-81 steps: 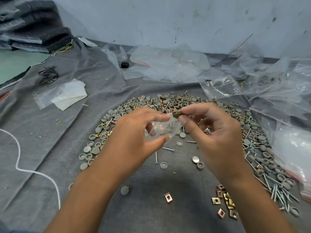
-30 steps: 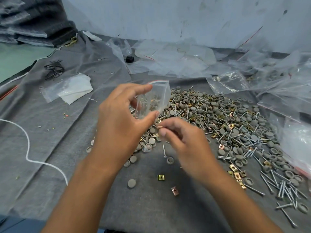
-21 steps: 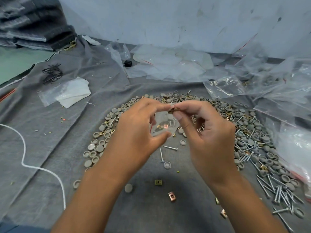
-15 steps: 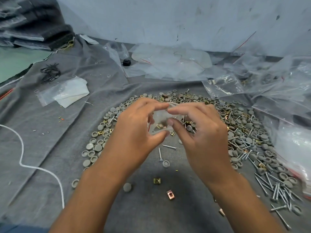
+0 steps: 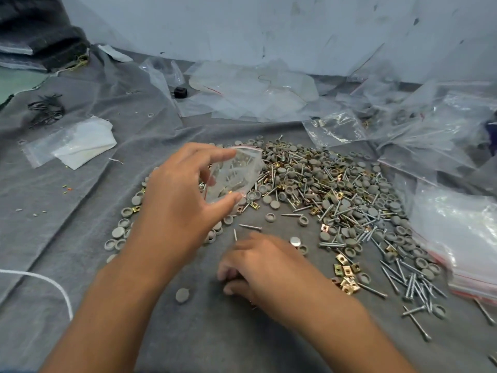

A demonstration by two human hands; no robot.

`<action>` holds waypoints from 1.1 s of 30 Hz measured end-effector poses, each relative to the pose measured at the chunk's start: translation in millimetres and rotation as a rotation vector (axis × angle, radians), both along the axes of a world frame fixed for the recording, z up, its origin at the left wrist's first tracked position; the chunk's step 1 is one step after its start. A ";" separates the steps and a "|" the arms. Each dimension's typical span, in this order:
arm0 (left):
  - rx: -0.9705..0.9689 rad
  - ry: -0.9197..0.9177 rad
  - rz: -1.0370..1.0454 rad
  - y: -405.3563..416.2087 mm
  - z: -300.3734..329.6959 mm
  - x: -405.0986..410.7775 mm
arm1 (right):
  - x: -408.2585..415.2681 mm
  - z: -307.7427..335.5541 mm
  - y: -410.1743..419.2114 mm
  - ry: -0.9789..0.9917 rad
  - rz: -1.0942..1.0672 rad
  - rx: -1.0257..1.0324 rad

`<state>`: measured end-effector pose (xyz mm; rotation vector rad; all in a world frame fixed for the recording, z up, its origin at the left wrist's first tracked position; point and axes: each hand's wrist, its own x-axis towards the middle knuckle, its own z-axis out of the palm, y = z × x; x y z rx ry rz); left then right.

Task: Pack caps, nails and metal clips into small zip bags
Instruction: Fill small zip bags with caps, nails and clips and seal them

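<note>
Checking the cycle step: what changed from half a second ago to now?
The right hand left the small clear zip bag and dropped to the grey cloth, fingers curled down; whether it holds anything is unclear. The left hand still grips the bag, now raised. The pile of grey caps, nails and brass clips stayed.

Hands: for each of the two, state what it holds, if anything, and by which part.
The left hand pinches the small zip bag by its side edges. Whether the right hand holds anything cannot be told.

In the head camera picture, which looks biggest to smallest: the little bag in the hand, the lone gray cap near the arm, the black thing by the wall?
1. little bag
2-3. gray cap and black thing look alike; the cap sits nearer the camera, so unsure.
</note>
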<state>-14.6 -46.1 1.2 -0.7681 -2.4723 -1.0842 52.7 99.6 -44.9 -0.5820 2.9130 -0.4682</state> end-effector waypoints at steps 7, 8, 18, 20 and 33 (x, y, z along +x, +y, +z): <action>-0.044 0.002 0.004 1.0 0.2 -0.2 | 9.8 19.2 30.7 -0.117 -0.190 -0.271; -0.046 0.003 0.001 1.5 0.2 0.4 | 11.4 24.6 44.9 -0.103 -0.256 -0.265; -0.040 0.002 -0.023 5.9 -1.1 -0.8 | 34.2 34.8 129.5 -0.256 -0.705 0.024; -0.050 -0.001 -0.027 8.7 -1.5 -0.9 | 31.8 32.0 124.4 -0.251 -0.706 0.067; -0.120 -0.020 -0.088 21.0 -4.1 3.9 | 25.6 19.6 109.9 -0.181 -0.751 0.089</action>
